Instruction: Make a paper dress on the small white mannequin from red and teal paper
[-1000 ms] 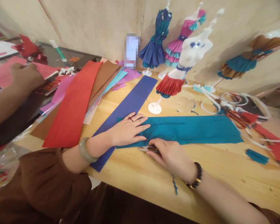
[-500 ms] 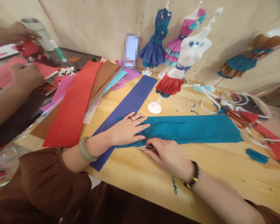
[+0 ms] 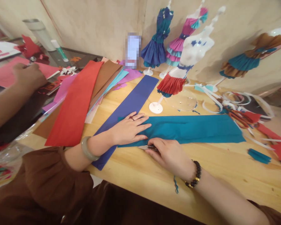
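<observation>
A long teal crepe paper strip lies across the table, wrinkled near its left part. My left hand rests flat on the strip's left end, fingers spread. Under that end a violet-blue paper strip runs slantwise, passing beneath my left wrist. Close by, my right hand is closed round a small dark-handled blade. Its pointed silver tip aims left along the teal strip's near edge. Whether it is a knife or small scissors cannot be made out, as my fingers cover most of the handle.
Red and brown paper strips lie fanned at the left. Several dress forms in paper dresses, one with a red skirt, stand behind. Orange-handled scissors and white bands lie right. A co-worker's hand is over pink paper at far left.
The view has shifted slightly. My two hands keep almost the same place on the teal strip. The co-worker's other hand has left the grey cylinder at the upper left.
</observation>
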`<move>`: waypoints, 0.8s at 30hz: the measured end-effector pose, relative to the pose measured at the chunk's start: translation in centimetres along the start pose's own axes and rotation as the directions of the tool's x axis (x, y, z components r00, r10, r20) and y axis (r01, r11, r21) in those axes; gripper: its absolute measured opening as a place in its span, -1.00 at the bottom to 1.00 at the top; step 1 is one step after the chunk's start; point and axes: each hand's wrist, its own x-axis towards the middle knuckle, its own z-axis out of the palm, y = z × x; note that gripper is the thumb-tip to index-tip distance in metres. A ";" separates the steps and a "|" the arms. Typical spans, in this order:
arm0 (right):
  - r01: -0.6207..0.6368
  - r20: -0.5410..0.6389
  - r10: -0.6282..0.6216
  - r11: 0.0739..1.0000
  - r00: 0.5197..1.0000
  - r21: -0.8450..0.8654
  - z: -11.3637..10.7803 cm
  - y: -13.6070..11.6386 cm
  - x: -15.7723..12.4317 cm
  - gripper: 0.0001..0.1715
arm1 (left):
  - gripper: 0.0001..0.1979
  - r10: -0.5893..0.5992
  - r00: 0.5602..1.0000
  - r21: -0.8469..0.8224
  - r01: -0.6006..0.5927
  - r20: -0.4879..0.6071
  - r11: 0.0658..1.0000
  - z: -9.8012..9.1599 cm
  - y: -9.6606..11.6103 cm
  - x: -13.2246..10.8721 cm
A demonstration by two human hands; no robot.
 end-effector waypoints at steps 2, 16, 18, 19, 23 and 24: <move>-0.006 -0.013 0.006 1.000 1.000 0.011 0.1 0.0 -0.1 -0.78 | -0.42 0.003 1.000 -0.001 -0.003 -0.007 1.000 0.0 0.0 0.0; -0.009 0.012 0.009 1.000 1.000 -0.020 0.3 -0.9 0.6 -0.83 | -0.42 0.001 1.000 0.000 -0.001 -0.007 1.000 0.1 -0.1 0.0; -0.002 0.016 0.003 1.000 1.000 -0.025 0.3 -0.8 0.5 -0.83 | -0.43 -0.002 1.000 0.003 0.002 -0.009 1.000 0.2 -0.1 0.0; 0.003 0.017 -0.003 1.000 1.000 -0.027 0.3 -0.7 0.5 -0.83 | -0.43 -0.001 1.000 0.005 0.001 -0.013 1.000 0.2 -0.1 0.0; 0.016 0.011 -0.016 1.000 1.000 -0.027 0.2 -0.7 0.6 -0.82 | -0.44 0.011 0.999 0.001 -0.011 -0.034 1.000 0.3 -0.1 0.0; 0.016 0.009 -0.016 0.999 1.000 -0.028 0.2 -0.8 0.6 -0.81 | -0.44 0.010 0.999 -0.001 -0.010 -0.037 1.000 0.4 -0.1 -0.1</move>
